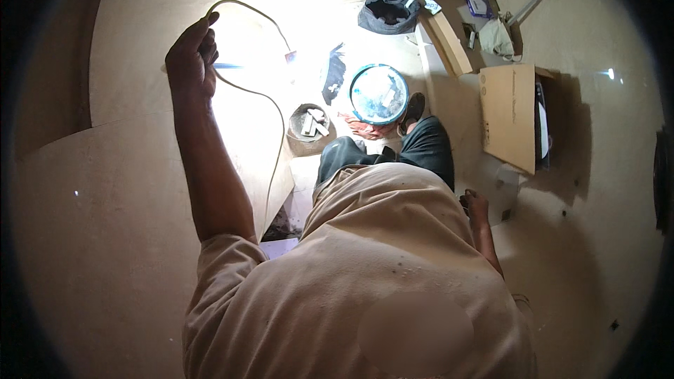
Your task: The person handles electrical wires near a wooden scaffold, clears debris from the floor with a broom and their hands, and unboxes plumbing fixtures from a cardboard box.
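My left hand (193, 56) is raised at the far left, its fingers closed around a thin yellowish cable (247, 5). From the fingers one stretch of cable arches toward the bright glare. Another stretch bends back down toward my left side. Low beside my right hip, my right hand (476, 205) has its fingers curled in. Whatever it may hold is too small to make out. Ahead of my legs stands a round bucket (401, 114) with a blue rim and a pale, smeared inside. Left of it, a grey bowl (296, 133) contains several white pieces (314, 123).
A dark fabric bag (371, 20) sits at the far middle, near a long opened carton (449, 45). An upright cardboard box (507, 119) stands to the right. Reddish cloth (361, 128) lies against the bucket. Strong light washes out the far left.
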Tool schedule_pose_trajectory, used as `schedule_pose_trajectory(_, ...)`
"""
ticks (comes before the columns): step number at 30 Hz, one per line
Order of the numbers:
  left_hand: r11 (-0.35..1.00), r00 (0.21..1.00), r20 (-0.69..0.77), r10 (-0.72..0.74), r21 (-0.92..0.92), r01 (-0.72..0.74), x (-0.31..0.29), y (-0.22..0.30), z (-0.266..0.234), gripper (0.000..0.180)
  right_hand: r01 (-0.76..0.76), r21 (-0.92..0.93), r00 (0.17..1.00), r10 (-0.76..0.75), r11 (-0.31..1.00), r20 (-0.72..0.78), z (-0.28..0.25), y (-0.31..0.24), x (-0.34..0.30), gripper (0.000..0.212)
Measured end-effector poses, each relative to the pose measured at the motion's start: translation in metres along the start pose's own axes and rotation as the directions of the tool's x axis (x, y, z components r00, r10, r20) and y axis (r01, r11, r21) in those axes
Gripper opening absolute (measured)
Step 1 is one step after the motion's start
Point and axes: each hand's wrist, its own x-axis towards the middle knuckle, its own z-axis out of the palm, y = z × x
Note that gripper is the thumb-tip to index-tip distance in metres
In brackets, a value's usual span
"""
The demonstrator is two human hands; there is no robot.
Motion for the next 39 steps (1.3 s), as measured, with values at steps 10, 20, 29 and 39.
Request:
schedule_pose_trajectory(10, 0.991, 0.968, -0.231, 0.095, 0.118, -0.069, -0.006, -0.012, 0.045, 0.026, 0.236, -0.251, 0.961, -0.187, 0.939, 0.201, -0.038, -0.084, 0.222, 0.023)
schedule_pose_trajectory(20, 0.986, 0.772, -0.635, -0.004, 0.128, 0.11, -0.004, -0.055, 0.096, 0.028, -0.053, -0.109, 0.982, 0.071, 0.993, 0.172, -0.081, -0.273, 0.426, 0.015)
schedule_pose_trajectory(29, 0.968, 0.677, -0.734, 0.062, 0.209, 0.138, 0.026, -0.069, 0.149, 0.036, 0.112, -0.284, 0.952, -0.021, 0.952, 0.305, 0.057, -0.393, 0.472, 0.015)
schedule_pose_trajectory(39, 0.97, 0.822, -0.524, -0.222, -0.038, 0.238, -0.01, -0.116, 0.029, 0.021, 0.436, -0.428, 0.798, -0.121, 0.792, 0.59, 0.324, -0.444, 0.356, 0.016)
